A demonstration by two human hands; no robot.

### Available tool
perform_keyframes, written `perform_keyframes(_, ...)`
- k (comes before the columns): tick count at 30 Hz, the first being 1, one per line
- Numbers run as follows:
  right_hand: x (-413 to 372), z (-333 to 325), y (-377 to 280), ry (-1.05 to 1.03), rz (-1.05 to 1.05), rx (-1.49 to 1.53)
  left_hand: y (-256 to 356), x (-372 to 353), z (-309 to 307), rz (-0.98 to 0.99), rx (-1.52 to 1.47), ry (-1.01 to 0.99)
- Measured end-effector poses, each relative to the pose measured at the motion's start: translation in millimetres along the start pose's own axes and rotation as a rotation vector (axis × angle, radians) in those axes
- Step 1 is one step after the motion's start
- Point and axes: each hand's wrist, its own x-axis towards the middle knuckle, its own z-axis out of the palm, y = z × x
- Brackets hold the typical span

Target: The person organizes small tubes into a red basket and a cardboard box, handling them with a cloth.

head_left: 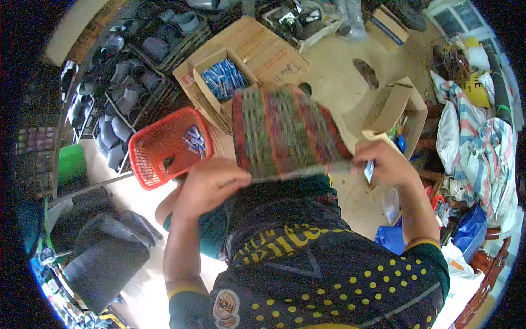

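Note:
A checked cloth (287, 131) in red, green and grey is stretched between my two hands, blurred by motion. My left hand (211, 183) pinches the left end of its near edge. At the other end of that edge, my right hand (386, 162) is closed on the cloth. A small blue and white packet (369, 171) also sticks out from the right hand's fingers. Beyond my left hand stands a red plastic basket (143, 140) holding several blue and white packets (193, 140) and a small dark object.
Past the cloth, a cardboard box (249, 68) full of blue packets stands on flat cardboard (274, 49). Grey pipe fittings (129, 96) fill crates at the left. An open carton (392, 107) and striped sacks (471, 142) lie to the right. A sandal (366, 73) rests on the floor.

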Motion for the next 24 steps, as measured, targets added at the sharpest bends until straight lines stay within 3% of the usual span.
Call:
perform_keyframes(2, -19.2, 14.6, -16.2, -0.223, 0.027, 0.187, 4.9, -28.0, 13.0, -0.011, -0.213, -0.090)
perform_keyframes(5, -18.0, 19.8, 17.1, -0.308, -0.033, 0.355, -6.8, -26.2, 32.3, -0.096, -0.249, -0.132)
perform_keyframes(9, -8.4, 3.8, 33.8, -0.113, 0.107, 0.318, -24.7, -11.8, 40.6, -0.324, -0.272, -0.012)
perform_keyframes(12, 27.8, 4.3, 56.6, 0.124, 0.218, 0.271, -71.3, 12.7, 44.3, -0.463, -0.203, 0.196)
perform_keyframes(15, 62.5, 4.7, 105.6, 0.229, 0.313, 0.225, -99.8, 47.1, 50.5, -0.363, -0.014, 0.325)
perform_keyframes(19, 88.8, 10.6, 139.2, 0.341, 0.458, 0.219, -140.2, 73.6, 76.0, -0.482, -0.193, 0.264)
perform_keyframes(24, 94.8, 28.6, 184.0, 0.311, 0.611, 0.317, -182.6, 88.8, 104.6, -0.627, -0.378, 0.145)
